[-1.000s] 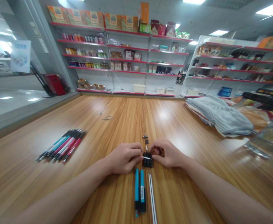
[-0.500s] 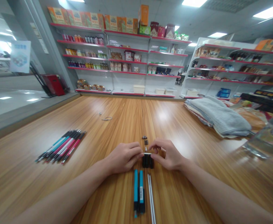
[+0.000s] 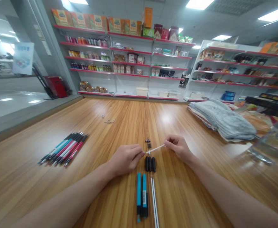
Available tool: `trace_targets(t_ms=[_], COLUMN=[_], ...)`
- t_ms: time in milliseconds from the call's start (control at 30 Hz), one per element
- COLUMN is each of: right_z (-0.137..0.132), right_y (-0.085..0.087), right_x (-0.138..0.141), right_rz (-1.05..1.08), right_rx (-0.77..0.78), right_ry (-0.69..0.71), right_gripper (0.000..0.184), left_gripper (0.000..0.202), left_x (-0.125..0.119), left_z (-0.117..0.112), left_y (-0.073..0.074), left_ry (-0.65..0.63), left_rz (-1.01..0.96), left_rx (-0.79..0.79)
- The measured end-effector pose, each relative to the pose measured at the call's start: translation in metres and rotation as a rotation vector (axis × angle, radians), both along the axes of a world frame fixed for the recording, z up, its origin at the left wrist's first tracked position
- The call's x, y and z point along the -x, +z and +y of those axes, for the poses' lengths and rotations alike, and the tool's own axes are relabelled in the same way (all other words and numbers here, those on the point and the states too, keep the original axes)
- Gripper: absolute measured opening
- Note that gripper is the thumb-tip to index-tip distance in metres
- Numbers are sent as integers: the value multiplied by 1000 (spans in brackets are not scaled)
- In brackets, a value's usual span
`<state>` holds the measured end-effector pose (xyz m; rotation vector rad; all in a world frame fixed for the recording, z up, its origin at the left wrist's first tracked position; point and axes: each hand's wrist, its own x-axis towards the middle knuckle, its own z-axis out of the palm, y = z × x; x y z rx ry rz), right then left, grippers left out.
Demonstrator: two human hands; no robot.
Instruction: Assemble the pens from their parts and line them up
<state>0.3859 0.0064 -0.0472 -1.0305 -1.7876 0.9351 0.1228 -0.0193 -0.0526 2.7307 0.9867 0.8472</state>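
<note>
A thin white pen refill stretches at a slant between my two hands above the table. My left hand pinches its lower left end, and the fingertips of my right hand close on its upper right end. Just below lie several short black grip sleeves side by side. Nearer to me are two blue pen barrels and, right beside them, two more white refills. Beyond the held refill sit small dark parts, too small to make out.
A row of assembled pens lies at the left. Farther back rests a thin grey loop. Folded striped cloth and a clear water container stand at the right. Stocked shelves line the far side of the wooden table.
My right hand has moved right and slightly away from me, so the white refill now shows at full slant. The black sleeves are uncovered. My left hand has barely moved.
</note>
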Motion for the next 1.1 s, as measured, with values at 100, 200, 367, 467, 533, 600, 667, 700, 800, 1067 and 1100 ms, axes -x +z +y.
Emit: trace_targets(t_ms=[100,200,367,467,533,600,667,700,800,1067,1100], right_z=[15,15,-4,-13,-15,-15,-14,-14,-19,-36,-38], right_y=[-1,10,29,31,32,34,36,38,39,33,33], right_x=[-21,-35,-29,-16,-10,-9,-9,-9,-3,28,30], right_rz=[-58,-259,-608,-726,-745,-738,-734,-735,-738,-788,-787], right_rx=[166,378,686,780,825,873,946,992,1103,1126,1120], right_ry=[173,404,605,597,600,633,708,753,857,894,894], right_gripper=[39,38,35,41,45,46,44,42,39,31,30], left_gripper=[25,26,27,27,27,27,27,27,28,27,28], left_x=[1,1,1,1,1,1,1,1,1,0,0], left_z=[1,1,2,1,1,1,1,2,2,2,2], left_y=[-1,-3,-3,-3,-2,-2,-2,-2,-3,-4,-3], left_ry=[1,6,13,14,19,22,22,22,26,26,27], left_rz=[-12,-14,1,13,20,27,33,35,39,31,36], left_rx=[20,25,46,52,56,60,63,62,57,64,64])
